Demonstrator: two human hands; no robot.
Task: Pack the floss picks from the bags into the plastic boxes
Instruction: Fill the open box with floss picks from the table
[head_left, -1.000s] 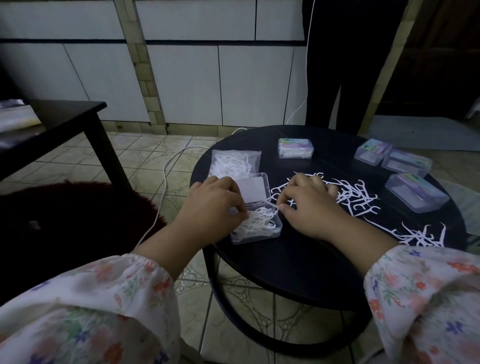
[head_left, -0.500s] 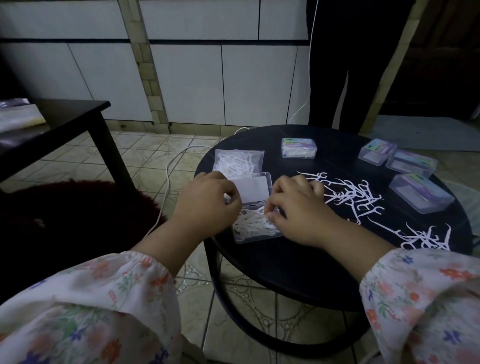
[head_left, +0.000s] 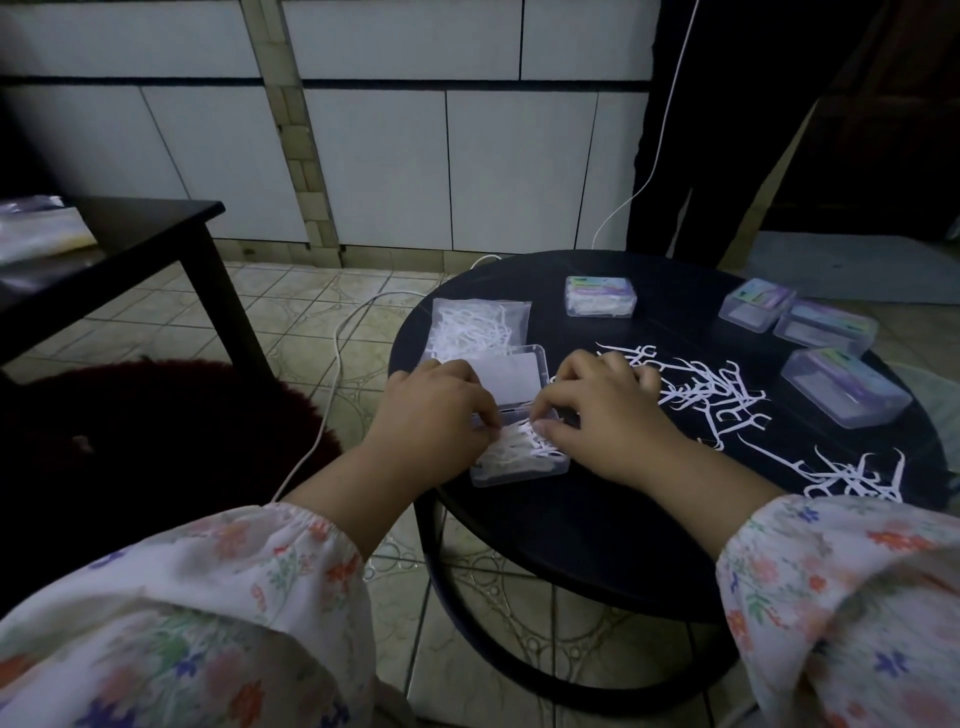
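Observation:
An open clear plastic box lies at the near left of the round black table, with white floss picks heaped in it and its lid folded back. My left hand and my right hand meet over the box, fingers curled and pinching the picks in it. A clear bag of floss picks lies just behind the lid. Loose picks are scattered right of my right hand, with more near the right edge.
Several closed boxes sit at the back: one in the middle, three to the right. A dark low table stands left. A white cable runs across the tiled floor. A person in dark trousers stands behind.
Both hands have drawn closer together over the open box, and the right hand has slid left off the loose picks onto the box's contents.

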